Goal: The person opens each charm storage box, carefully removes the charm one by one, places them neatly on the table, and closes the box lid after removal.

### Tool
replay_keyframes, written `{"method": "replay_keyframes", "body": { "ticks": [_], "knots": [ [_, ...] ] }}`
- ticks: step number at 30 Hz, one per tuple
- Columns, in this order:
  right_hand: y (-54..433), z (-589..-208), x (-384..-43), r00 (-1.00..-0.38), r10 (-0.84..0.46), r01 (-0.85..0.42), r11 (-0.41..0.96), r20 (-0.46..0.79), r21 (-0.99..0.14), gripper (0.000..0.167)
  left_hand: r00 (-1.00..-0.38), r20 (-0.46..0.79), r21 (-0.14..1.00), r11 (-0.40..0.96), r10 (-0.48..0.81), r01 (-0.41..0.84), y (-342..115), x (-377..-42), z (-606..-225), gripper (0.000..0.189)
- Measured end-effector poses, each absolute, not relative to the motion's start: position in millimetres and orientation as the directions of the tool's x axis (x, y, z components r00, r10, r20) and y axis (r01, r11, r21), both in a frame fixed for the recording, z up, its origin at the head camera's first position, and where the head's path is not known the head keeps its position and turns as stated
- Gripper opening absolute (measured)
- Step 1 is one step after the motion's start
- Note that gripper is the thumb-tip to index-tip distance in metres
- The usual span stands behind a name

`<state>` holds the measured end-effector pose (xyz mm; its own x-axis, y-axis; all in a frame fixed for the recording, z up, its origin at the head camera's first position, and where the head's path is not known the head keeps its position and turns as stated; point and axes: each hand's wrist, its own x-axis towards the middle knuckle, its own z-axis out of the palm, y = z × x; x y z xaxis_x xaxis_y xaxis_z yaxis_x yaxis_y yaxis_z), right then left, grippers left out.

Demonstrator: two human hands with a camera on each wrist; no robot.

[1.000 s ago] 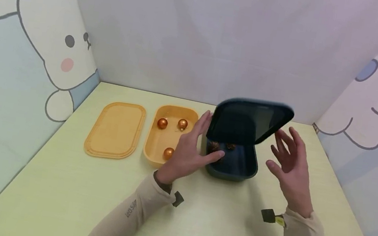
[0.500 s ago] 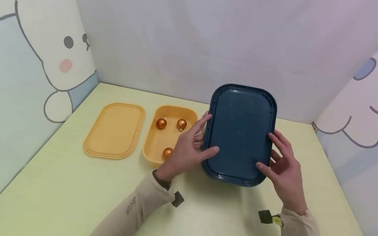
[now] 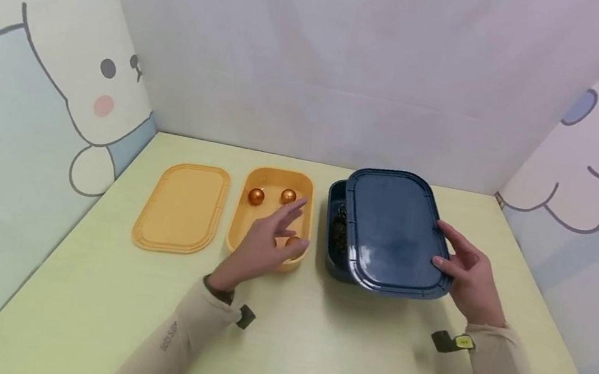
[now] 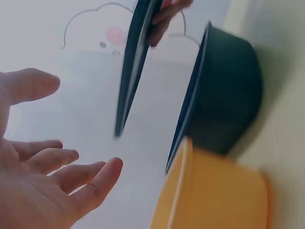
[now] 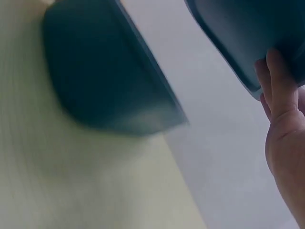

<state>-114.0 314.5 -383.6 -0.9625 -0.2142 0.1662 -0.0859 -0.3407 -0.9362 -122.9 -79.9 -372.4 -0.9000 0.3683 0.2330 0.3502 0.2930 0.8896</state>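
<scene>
My right hand (image 3: 470,278) grips the right edge of a dark blue lid (image 3: 396,232), thumb on top and fingers beneath. In the left wrist view the lid (image 4: 133,67) hangs in the air apart from the dark blue box (image 4: 226,86). That box (image 3: 334,217) stands on the table, mostly covered from above by the lid, with dark brown lumpy things (image 3: 338,227) at its left side. My left hand (image 3: 259,245) holds nothing; its fingers are spread above the yellow box (image 3: 235,229). Copper-coloured ball ornaments (image 3: 256,196) lie in the yellow box, partly hidden by the hand.
A yellow lid (image 3: 181,209) lies flat on the table (image 3: 90,285) left of the yellow box. A pale curtain (image 3: 315,74) closes off the back. Panels with cartoon animals stand at the left (image 3: 1,183) and right (image 3: 581,265).
The dark blue lid was flipped over in both hands. Since then my left hand has let go and moved left over the yellow box, while my right hand has carried the lid rightward and lower.
</scene>
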Motion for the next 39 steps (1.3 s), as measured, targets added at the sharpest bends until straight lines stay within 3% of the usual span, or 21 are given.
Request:
{"method": "replay_keyframes", "body": {
  "ticks": [4,9,15,23,28,31,36,39],
  "knots": [
    [356,-387,-121,-0.973,-0.196,-0.047,-0.364,0.126,-0.930,0.061,-0.899,0.302,0.837,0.363,0.318,0.410,-115,-117,-377,0.065],
    [407,-394,-125,-0.984,-0.151,-0.033,-0.349,0.091,-0.937,0.061,-0.916,0.325,0.791,0.464,0.235,0.399,-152,-117,-386,0.062],
    [443,-407,-130,-0.990,-0.138,0.038,-0.377,0.015,-0.926,0.062,-0.964,0.182,0.757,0.597,0.195,0.264,-175,-122,-405,0.074],
    [457,-428,-135,-0.986,-0.158,0.113,-0.363,-0.059,-0.925,0.062,-0.965,0.031,0.722,0.661,0.261,0.202,-176,-123,-423,0.098],
    [459,-437,-137,-0.983,-0.094,0.176,-0.198,-0.160,-0.964,0.063,-0.964,0.008,0.754,0.632,0.264,0.179,-175,-125,-427,0.102],
    [459,-440,-139,-0.975,-0.034,0.222,0.005,-0.222,-0.975,0.067,-0.967,-0.006,0.766,0.622,0.256,0.160,-176,-126,-430,0.103],
    [457,-439,-142,-0.952,0.079,0.296,0.462,-0.294,-0.836,0.077,-0.968,-0.037,0.774,0.620,0.250,0.130,-177,-126,-433,0.103],
    [457,-438,-145,-0.944,0.105,0.317,0.554,-0.314,-0.770,0.081,-0.966,-0.045,0.777,0.617,0.253,0.125,-177,-126,-433,0.103]
  ]
}}
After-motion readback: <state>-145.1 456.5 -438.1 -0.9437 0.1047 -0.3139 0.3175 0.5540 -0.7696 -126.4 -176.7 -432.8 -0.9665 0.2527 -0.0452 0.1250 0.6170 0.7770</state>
